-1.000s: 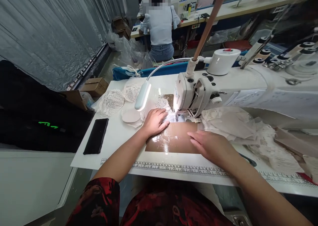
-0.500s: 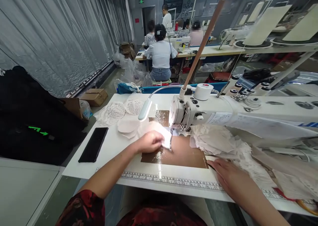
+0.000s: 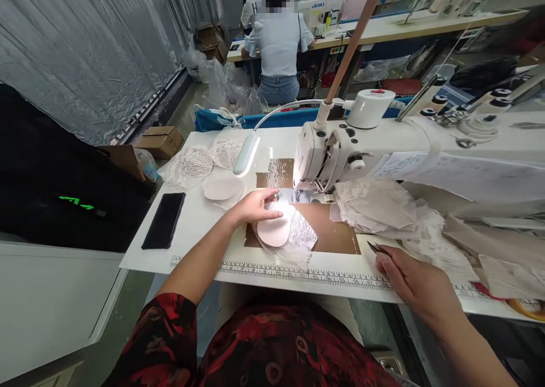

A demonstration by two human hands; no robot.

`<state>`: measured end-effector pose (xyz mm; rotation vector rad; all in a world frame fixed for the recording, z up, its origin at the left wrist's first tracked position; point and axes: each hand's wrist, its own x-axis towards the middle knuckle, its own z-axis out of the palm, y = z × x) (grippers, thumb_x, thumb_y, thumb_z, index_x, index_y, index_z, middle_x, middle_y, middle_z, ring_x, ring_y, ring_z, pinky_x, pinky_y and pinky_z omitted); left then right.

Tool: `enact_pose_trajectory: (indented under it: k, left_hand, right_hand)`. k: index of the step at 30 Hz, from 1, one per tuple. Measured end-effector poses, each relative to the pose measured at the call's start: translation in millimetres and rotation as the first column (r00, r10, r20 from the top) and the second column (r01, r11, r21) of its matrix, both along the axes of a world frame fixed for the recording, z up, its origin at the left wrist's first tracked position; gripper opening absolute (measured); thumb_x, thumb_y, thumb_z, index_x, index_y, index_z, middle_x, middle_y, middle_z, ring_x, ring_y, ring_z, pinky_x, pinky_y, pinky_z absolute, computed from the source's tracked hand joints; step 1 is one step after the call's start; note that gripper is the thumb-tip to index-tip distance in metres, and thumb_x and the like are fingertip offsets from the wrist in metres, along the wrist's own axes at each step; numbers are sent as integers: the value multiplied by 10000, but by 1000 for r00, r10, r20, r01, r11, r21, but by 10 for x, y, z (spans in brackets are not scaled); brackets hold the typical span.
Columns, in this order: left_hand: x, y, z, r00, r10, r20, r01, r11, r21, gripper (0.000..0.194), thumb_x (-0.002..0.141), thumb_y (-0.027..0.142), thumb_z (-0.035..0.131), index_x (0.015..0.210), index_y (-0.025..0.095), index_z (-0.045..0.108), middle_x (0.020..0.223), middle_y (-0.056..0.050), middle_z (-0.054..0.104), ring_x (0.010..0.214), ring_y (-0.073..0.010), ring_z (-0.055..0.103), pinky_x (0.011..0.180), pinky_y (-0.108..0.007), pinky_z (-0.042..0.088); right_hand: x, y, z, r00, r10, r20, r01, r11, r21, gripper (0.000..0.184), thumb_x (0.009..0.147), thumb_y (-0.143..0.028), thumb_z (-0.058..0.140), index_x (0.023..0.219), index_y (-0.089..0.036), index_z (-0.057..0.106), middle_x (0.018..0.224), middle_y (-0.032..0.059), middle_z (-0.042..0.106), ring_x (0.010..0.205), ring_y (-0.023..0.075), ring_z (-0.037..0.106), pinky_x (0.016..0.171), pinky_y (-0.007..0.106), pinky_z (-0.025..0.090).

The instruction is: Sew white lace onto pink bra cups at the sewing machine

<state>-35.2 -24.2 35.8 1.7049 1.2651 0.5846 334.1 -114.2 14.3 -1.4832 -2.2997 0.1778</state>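
My left hand (image 3: 255, 206) rests at the upper edge of a lace piece with a smooth pale oval pad (image 3: 275, 231), thumb and fingers apart. The lace side (image 3: 303, 231) spreads to the right, over a brown sheet (image 3: 336, 234) on the white table. In my right hand (image 3: 411, 276) is a small dark pointed tool (image 3: 373, 247), mostly hidden by the fingers, so its exact kind does not show. It points up and left, above the table near the sheet's right end. The sewing machine head (image 3: 317, 157) stands just behind the lace piece.
A lit lamp (image 3: 246, 155) leans over the work. Left lie more lace pieces (image 3: 189, 168), pale pads (image 3: 223, 187) and a black phone (image 3: 164, 221). Pale fabric (image 3: 383, 211) is heaped at right. A printed ruler (image 3: 276, 272) edges the table. A person (image 3: 279, 49) sits ahead.
The lace piece, bunched in my left hand before, now lies spread out, and the fingers have parted. My right hand has lifted the pointed tool into clearer view. The camera has tilted downward.
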Motion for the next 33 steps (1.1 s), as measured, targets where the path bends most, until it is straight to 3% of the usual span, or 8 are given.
enact_pose_trajectory:
  k: [3,7,10,20,28,33]
  left_hand:
    - [54,17,-36,995,6,103,2,997,-81,677,693,363,767,1273,105,534,1238,-170,578,1105,-278,570,901,-363,475]
    - [147,-54,-6,976,-4,216,51,976,-211,433,718,399,736,1014,101,632,937,-83,649,784,-167,611,646,-245,470]
    - [176,-103,-7,956,-7,292,91,957,-275,376,738,451,712,875,109,638,779,-36,625,653,-123,569,552,-215,423]
    - [169,-129,-57,866,24,499,180,917,-355,311,728,382,756,914,135,726,811,-43,699,711,-118,607,656,-232,470]
    - [176,-106,-107,871,-21,491,211,918,-335,378,704,404,769,969,135,742,973,-95,727,917,-200,658,841,-307,502]
    - [170,-97,-113,896,-58,440,224,915,-336,410,693,458,762,907,108,754,855,-88,722,818,-197,653,714,-269,505]
  right_hand:
    - [-157,-10,46,989,16,-147,-29,996,-85,368,941,-376,385,1124,-178,634,761,49,729,665,213,695,568,300,536]
    - [-510,81,154,958,76,-276,-143,963,-229,385,942,-401,399,1188,-231,641,1118,63,707,1021,245,665,834,353,549]
    - [-753,236,232,941,122,-315,-228,918,-325,415,953,-409,376,1255,-254,615,1197,41,674,1121,257,617,920,386,516]
    - [-1171,825,388,888,182,-422,-377,815,-441,383,851,-422,564,1184,-257,657,1229,46,654,1140,269,587,984,425,442]
    - [-1295,861,341,851,164,-498,-437,748,-500,281,842,-395,568,1031,-209,661,979,56,689,853,211,630,740,328,485]
    - [-1342,865,315,819,208,-535,-481,758,-441,255,850,-390,562,970,-190,667,903,57,676,796,187,617,699,306,470]
